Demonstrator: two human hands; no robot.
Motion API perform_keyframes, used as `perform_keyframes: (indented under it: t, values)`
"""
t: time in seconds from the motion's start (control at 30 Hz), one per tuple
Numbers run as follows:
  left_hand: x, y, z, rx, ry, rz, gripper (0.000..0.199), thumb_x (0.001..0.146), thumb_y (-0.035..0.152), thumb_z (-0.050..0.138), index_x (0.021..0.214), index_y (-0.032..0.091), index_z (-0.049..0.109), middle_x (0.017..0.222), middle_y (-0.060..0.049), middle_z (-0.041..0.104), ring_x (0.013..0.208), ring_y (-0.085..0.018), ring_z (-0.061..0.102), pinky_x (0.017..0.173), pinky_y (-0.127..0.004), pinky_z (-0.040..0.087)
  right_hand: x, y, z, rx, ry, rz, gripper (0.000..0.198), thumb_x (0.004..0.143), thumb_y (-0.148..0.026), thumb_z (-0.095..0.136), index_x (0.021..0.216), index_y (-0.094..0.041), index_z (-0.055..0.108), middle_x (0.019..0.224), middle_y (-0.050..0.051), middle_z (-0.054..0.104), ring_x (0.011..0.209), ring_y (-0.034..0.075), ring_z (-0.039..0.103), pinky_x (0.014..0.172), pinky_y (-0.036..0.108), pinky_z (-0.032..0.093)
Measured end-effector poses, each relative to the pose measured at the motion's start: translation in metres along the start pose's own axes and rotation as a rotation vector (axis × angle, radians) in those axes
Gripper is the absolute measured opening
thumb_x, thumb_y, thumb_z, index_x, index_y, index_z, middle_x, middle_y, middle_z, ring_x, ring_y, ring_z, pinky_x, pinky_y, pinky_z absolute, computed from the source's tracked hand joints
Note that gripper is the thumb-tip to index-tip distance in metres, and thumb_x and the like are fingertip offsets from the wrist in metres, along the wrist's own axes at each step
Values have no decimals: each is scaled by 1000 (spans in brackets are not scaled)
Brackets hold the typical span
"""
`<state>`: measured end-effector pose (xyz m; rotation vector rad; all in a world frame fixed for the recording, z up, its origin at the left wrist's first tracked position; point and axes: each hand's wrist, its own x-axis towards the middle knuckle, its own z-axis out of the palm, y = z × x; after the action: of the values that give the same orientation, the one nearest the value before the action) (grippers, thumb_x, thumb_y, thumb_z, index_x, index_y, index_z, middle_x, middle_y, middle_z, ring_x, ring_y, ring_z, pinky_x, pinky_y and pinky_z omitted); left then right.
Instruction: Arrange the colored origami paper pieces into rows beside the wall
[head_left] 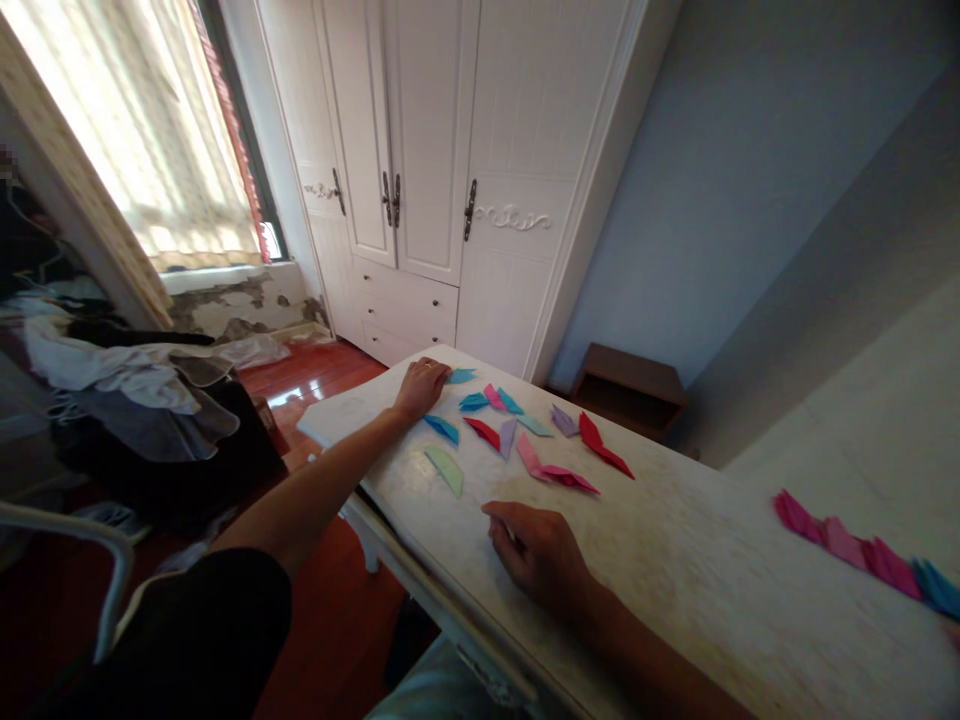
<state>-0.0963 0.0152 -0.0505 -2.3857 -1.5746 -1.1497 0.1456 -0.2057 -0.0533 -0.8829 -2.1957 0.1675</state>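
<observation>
At the far left end of the table, my left hand, with a ring on one finger, has its fingers closed on the edge of a light blue folded paper piece. A blue folded paper piece lies by its wrist. My right hand is over the near side of the tabletop, loosely curled, thumb apart from the index finger, nothing visible in it. Ahead of it lie a pale green folded paper, a red one, a pink one, a magenta one and several more.
The white marbled table carries a row of joined pink and blue folded papers at right. Beyond stand a white wardrobe and a brown open cabinet. Clothes are heaped at left, near a white metal rail.
</observation>
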Motion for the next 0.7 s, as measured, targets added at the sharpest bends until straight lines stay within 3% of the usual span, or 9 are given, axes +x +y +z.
perform_keyframes:
  t: [0.17, 0.27, 0.37, 0.47, 0.7]
  values:
    - [-13, 19, -20, -140, 190, -192, 30, 94, 33, 40, 91, 15, 65, 96, -11, 63, 92, -21, 56, 86, -34, 43, 1, -1, -2, 9, -4, 26, 27, 87, -18, 46, 100, -16, 70, 77, 7, 73, 56, 13, 63, 60, 22, 50]
    - [-23, 37, -36, -259, 202, -277, 32, 93, 38, 40, 84, 16, 62, 82, -6, 62, 77, -17, 56, 72, -28, 46, 1, -2, -3, 9, -9, 32, 27, 87, -18, 46, 101, -15, 70, 77, 7, 73, 55, 14, 63, 60, 24, 51]
    - [-37, 63, -47, -403, 120, -309, 35, 91, 43, 42, 76, 17, 58, 61, 0, 56, 58, -13, 53, 55, -23, 42, -1, -3, -5, 10, -3, 39, 28, 87, -18, 46, 101, -15, 71, 78, 7, 73, 57, 15, 64, 60, 24, 51]
    - [-50, 95, -50, -529, 31, -297, 36, 90, 46, 43, 74, 17, 57, 52, 3, 52, 48, -11, 51, 48, -21, 40, -6, -4, -9, 9, 16, 68, 28, 87, -18, 47, 102, -15, 70, 82, 8, 74, 58, 15, 64, 60, 24, 51]
    - [-66, 174, -34, -986, -207, -301, 39, 74, 52, 66, 84, 15, 58, 67, -3, 67, 46, -10, 56, 42, -21, 42, -48, 0, -47, -81, 62, 150, 28, 88, -18, 47, 103, -15, 70, 85, 8, 74, 58, 14, 65, 63, 25, 53]
